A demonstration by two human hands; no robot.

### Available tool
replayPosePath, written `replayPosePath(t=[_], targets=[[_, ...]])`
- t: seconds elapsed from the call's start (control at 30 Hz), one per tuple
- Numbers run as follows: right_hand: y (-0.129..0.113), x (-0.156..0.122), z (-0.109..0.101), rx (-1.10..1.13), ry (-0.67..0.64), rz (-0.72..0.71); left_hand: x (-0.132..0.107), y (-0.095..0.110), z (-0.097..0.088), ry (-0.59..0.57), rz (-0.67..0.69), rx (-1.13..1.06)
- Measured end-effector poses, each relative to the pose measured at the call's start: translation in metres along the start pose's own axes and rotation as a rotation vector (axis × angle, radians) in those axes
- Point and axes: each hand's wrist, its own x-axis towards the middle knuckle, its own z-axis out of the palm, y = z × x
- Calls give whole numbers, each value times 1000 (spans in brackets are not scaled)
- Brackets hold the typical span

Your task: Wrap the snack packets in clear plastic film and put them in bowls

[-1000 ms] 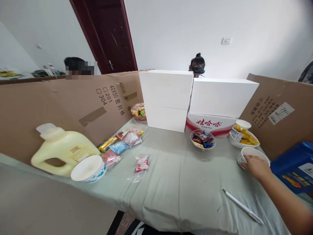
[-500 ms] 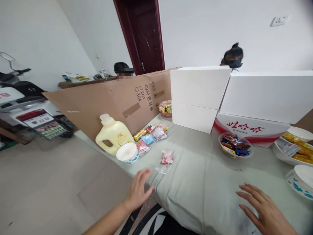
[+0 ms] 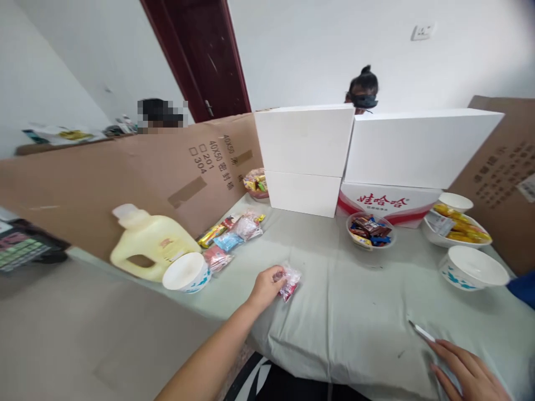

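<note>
My left hand point(image 3: 267, 287) is closed on a small clear snack packet point(image 3: 291, 283) with red in it, over the cloth-covered table. My right hand point(image 3: 468, 370) is at the lower right, its fingers stretched out and the thumb apart. Its fingertips cover the rear end of a slim white pen-like tool point(image 3: 424, 332) with a dark tip, lying on the cloth. Left of the held packet are more snack packets: a pink one point(image 3: 217, 259), a blue one point(image 3: 228, 241), a clear one point(image 3: 248, 227) and a yellow one point(image 3: 212, 235).
A pale yellow jug point(image 3: 154, 245) and a white bowl point(image 3: 186, 273) stand at the left edge. Behind are white boxes point(image 3: 305, 145) and a cardboard wall point(image 3: 175, 161). A candy bowl point(image 3: 371, 236), a yellow-snack dish point(image 3: 460, 239) and another bowl point(image 3: 472, 270) are right. Two people's heads show beyond.
My left hand has reached the red packet and closed on it. My right hand has drawn back to the right, and the white tool now shows. The view has turned right.
</note>
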Motion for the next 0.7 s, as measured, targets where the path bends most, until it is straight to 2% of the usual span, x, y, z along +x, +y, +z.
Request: replayPosePath(t=[0.1, 0.2, 0.33, 0.4, 0.47, 0.57, 0.7], targets=[[-17, 0, -9, 30, -13, 47, -2, 11, 16, 86, -71, 0], [-30, 7, -15, 33, 14, 127, -3, 13, 17, 199, -61, 66], [-28, 12, -15, -62, 80, 286, -4, 0, 7, 221, 129, 216], [-22, 13, -10, -61, 64, 305, -5, -5, 5, 205, 141, 217], [-20, 16, -4, -45, 30, 296, -7, -2, 11, 154, 113, 136], [-29, 28, 4, -73, 26, 330, -12, 22, 39, 110, 96, -18], [-55, 56, 6, -21, 74, 321, -20, 68, 95, 27, 109, -185]])
